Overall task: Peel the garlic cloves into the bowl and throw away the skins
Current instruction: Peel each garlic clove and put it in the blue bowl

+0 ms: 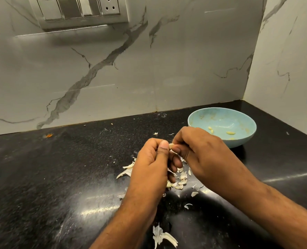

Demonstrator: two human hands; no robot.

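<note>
Taking the bowl (239, 141) as the landmark, the black counter (59, 177) well to its left carries only stray flecks, so the mess stays confined to the working spot. Closer in, left of the bowl and nearer the person, the left hand (150, 164) is raised off the counter with its fingers curled in and the thumb pressed against a garlic clove (171, 145), probably bracing it so the skin can be pulled against a fixed hold. Directly beneath the hands lies a heap of skins (180, 178); working above it seems to let the peelings fall in one place for later gathering. A larger skin scrap (162, 235) lies well nearer the person than the bowl. The right hand (201, 155), just in front of the bowl's left rim, pinches the same clove from the other side, fingers drawn together on it, apparently stripping skin. The bowl sits just beyond that hand, so a finished clove needs only a short drop. A few peeled cloves (230, 133) already lie inside; the skins are not yet thrown away.
</note>
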